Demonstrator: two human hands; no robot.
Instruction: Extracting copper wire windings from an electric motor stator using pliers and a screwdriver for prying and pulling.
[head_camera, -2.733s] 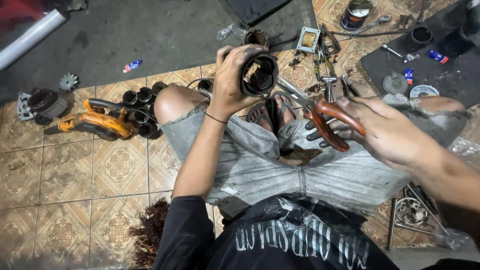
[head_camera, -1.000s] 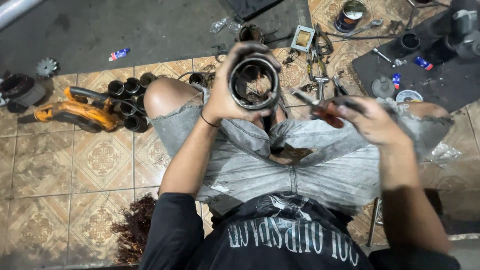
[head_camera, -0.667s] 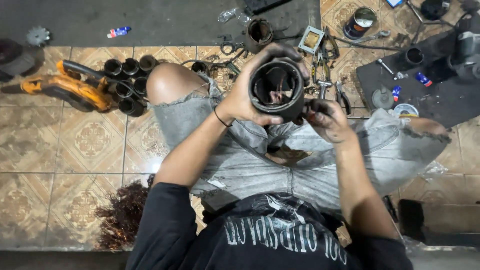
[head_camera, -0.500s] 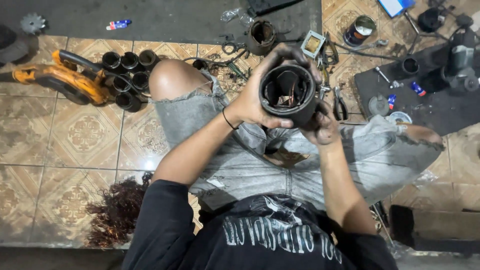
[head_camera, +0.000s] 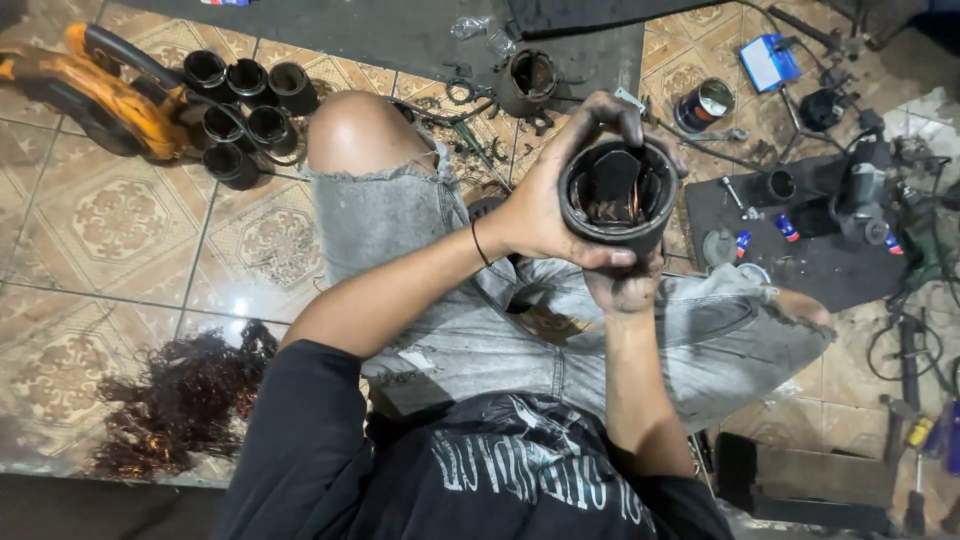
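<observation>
I sit on a tiled floor and hold a black cylindrical motor stator (head_camera: 618, 195) up over my lap, its open end facing me with copper windings inside. My left hand (head_camera: 548, 195) wraps around its left side, fingers curled over the far rim. My right hand (head_camera: 622, 288) supports it from below, mostly hidden under the cylinder. Both hands are smeared with black grime.
Several black stator cylinders (head_camera: 243, 105) and an orange power tool (head_camera: 105, 85) lie at the far left. A heap of pulled copper wire (head_camera: 175, 395) sits near my left side. A tin can (head_camera: 703, 105), another stator (head_camera: 527, 80), a blue box (head_camera: 768, 62) and tools on a dark mat (head_camera: 810, 255) are at the right.
My right hand has put down the red-handled pliers and moved under the stator. My left hand has lifted the stator closer and turned its open end toward me.
</observation>
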